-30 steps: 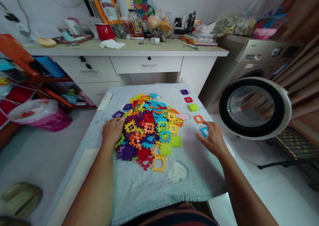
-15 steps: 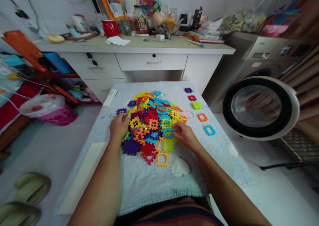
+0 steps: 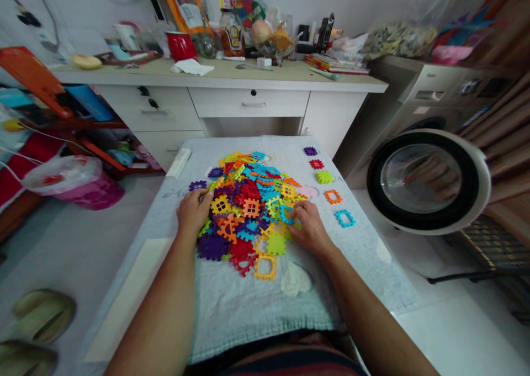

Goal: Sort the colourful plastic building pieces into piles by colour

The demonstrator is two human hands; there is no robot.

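Observation:
A heap of colourful plastic interlocking tiles point(image 3: 242, 199) with notched edges lies on the cloth-covered table. My right hand point(image 3: 310, 227) is at the heap's right side, its fingers closed on the edge of a blue square frame tile point(image 3: 286, 213), which looks tilted up. My left hand point(image 3: 194, 211) rests against the heap's left edge, thumb and forefinger apart, with no held tile showing. Close to me in the heap are a yellow-orange frame tile point(image 3: 265, 266), a lime green tile point(image 3: 276, 244) and a dark purple tile point(image 3: 213, 247).
Down the table's right side runs a column of single tiles: purple point(image 3: 310, 151), red point(image 3: 316, 164), green point(image 3: 324, 177), orange point(image 3: 333, 196) and blue point(image 3: 345, 218). A white box point(image 3: 179, 163) lies at the far left. Beyond stands a cluttered counter point(image 3: 232, 78); an open washing machine door point(image 3: 428, 181) is at right.
The blue frame tile has come up from lying in the heap and is now tilted in my right hand's fingers. My left hand stays at the heap's edge. The view has shifted slightly.

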